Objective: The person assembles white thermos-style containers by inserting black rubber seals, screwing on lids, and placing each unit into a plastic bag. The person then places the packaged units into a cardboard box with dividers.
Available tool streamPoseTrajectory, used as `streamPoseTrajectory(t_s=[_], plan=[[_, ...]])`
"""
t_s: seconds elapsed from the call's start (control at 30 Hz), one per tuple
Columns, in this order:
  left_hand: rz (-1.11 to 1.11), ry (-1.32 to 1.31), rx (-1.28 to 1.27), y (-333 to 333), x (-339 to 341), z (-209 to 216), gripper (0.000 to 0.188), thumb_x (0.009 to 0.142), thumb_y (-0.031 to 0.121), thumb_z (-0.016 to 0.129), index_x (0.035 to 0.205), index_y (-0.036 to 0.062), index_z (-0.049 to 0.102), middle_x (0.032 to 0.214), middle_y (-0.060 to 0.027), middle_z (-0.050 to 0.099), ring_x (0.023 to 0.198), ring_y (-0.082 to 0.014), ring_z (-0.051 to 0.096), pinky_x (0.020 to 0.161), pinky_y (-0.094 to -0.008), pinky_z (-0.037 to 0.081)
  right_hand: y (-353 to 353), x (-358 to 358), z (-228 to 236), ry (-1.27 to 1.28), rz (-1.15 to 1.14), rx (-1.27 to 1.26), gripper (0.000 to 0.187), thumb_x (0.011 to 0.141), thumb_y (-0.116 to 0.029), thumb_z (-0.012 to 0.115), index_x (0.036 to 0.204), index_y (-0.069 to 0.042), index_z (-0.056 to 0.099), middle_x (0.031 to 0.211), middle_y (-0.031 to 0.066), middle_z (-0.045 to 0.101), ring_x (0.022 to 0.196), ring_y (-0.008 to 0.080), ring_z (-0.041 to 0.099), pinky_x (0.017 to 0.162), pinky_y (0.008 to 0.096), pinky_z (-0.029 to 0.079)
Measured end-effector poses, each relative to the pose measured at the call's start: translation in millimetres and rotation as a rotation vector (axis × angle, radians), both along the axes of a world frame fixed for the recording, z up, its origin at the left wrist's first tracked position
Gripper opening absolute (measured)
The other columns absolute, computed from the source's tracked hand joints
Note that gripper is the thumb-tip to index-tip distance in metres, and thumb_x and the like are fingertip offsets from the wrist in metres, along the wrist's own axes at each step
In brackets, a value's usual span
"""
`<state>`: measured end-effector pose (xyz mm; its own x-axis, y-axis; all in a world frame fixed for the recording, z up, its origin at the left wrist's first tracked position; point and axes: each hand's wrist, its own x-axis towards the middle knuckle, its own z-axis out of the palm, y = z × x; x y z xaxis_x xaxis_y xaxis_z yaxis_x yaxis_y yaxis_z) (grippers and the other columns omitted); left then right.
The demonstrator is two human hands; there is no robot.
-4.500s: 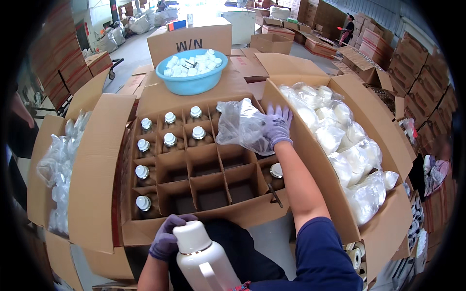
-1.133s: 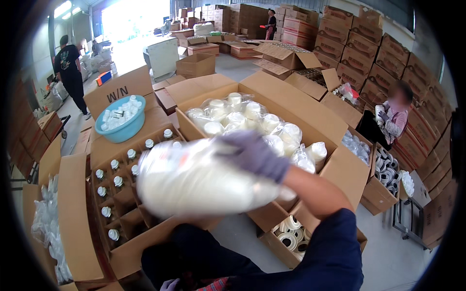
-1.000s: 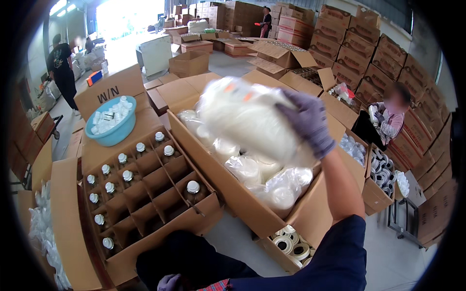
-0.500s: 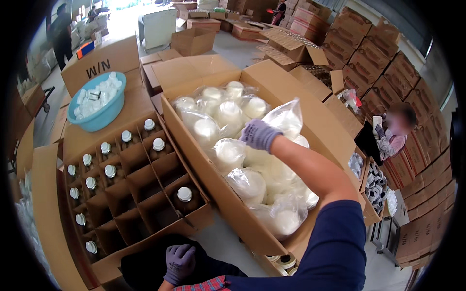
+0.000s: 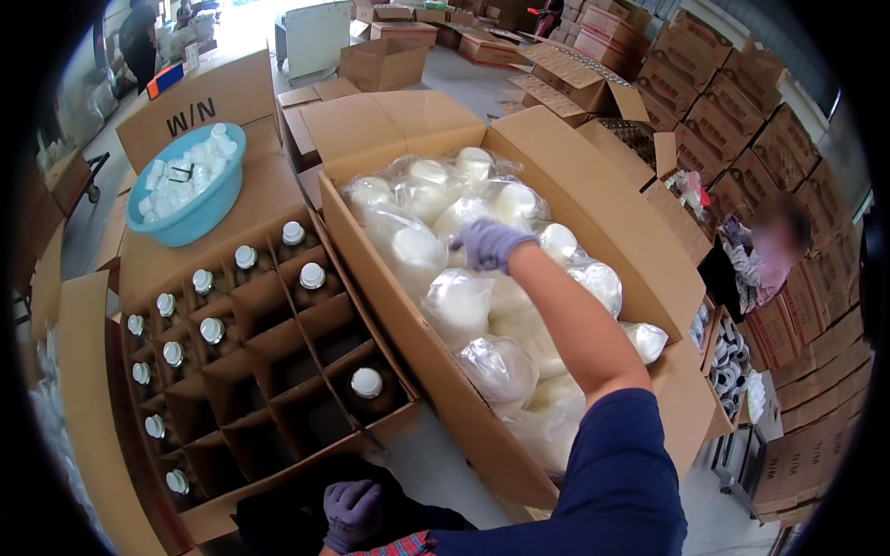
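Observation:
My right hand (image 5: 491,246), in a purple-grey glove, reaches over a large open carton (image 5: 434,345). Inside lie several rounded white items in clear plastic bags (image 5: 461,301). Its fingers curl down among the bags beside a wrapped white item (image 5: 411,248); whatever they grip is hidden. Low in front of me, my left hand (image 5: 353,512), gloved alike, rests in a loose fist over dark cloth with nothing visible in it. To the left stands a divided carton (image 5: 232,508) with several white-capped bottles (image 5: 367,383) standing in its cells.
A blue basin (image 5: 193,222) of small white caps (image 5: 190,176) sits beyond the divided carton. Raised carton flaps (image 5: 593,185) edge the large carton. At the right, a co-worker (image 5: 765,259) is near stacked brown cartons (image 5: 769,139). A wheeled cart (image 5: 737,468) stands at lower right.
My right hand has moved slightly left and up, and the clear bag that stood up beside it has dropped away. The view has shifted a little. My left hand stays in a fist.

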<state>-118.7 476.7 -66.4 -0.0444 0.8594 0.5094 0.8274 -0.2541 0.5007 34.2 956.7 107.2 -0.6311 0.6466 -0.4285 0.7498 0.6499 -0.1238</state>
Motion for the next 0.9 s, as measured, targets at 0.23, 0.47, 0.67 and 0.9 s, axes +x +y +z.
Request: streamPoseTrajectory(t_s=[0.23, 0.47, 0.67, 0.9], plan=[[0.006, 0.049, 0.013, -2.0, -0.9, 4.9, 0.028, 0.069, 0.007, 0.072, 0.096, 0.0127, 0.07, 0.097, -0.0052, 0.068, 0.08, -0.0262, 0.066, 0.073, -0.0421, 0.05, -3.0, -29.5, -61.9, -0.048, -0.194, -0.263, 0.06, 0.085, -0.057, 0.063, 0.12, -0.009, 0.072, 0.119, 0.0114, 0.071, 0.099, 0.0266, 0.07, 0.088, 0.04, 0.055], [0.0, -0.055, 0.046, -17.3, -2.7, 1.1, 0.033, 0.075, 0.006, 0.071, 0.108, 0.0102, 0.072, 0.109, -0.0123, 0.068, 0.097, -0.0334, 0.064, 0.087, -0.0465, 0.051, 12.6, -19.5, -96.5, -0.124, -0.066, -0.031, 0.054, 0.085, -0.05, 0.065, 0.121, -0.011, 0.072, 0.117, 0.0116, 0.072, 0.1, 0.0244, 0.069, 0.09, 0.0384, 0.053], [-0.015, -0.06, 0.067, -19.6, -1.9, 11.3, 0.032, 0.075, 0.007, 0.072, 0.107, 0.0101, 0.072, 0.108, -0.012, 0.068, 0.097, -0.0335, 0.064, 0.087, -0.0469, 0.05, -54.4, -50.2, 12.5, -0.174, 0.203, -0.2, 0.048, 0.084, -0.042, 0.067, 0.121, -0.011, 0.072, 0.115, 0.0122, 0.073, 0.098, 0.0246, 0.068, 0.088, 0.0385, 0.051], [-0.026, -0.087, 0.077, -21.2, -4.2, 9.3, 0.03, 0.076, 0.006, 0.071, 0.106, 0.0104, 0.072, 0.11, -0.0124, 0.068, 0.099, -0.0343, 0.063, 0.089, -0.047, 0.05, -18.0, -68.2, -101.8, -0.292, 0.161, -0.06, 0.045, 0.089, -0.04, 0.06, 0.124, -0.012, 0.071, 0.12, 0.0098, 0.071, 0.106, 0.0269, 0.066, 0.092, 0.0433, 0.051]])
